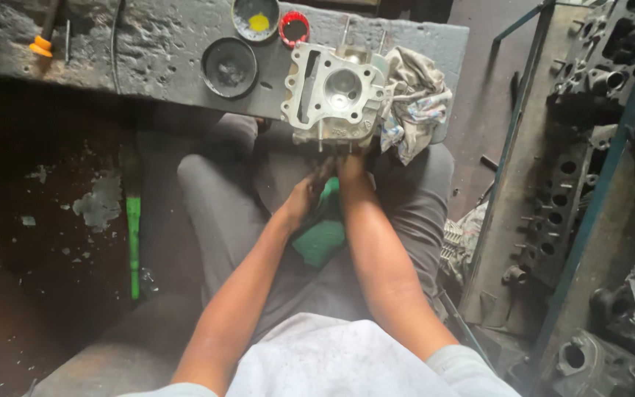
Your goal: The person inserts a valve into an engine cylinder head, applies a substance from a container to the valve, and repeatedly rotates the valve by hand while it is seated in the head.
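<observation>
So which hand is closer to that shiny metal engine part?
The right hand, probably. It reaches up to the lower edge of the metal cylinder head at the bench edge. The left hand sits lower, against the green cloth in the lap.

one cylinder head (336,92), three round lids (230,67)

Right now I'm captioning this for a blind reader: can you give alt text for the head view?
A seated person's left hand and right hand meet at a green cloth on their lap, just below a metal engine part on a grimy bench. A rag lies beside it.
</observation>
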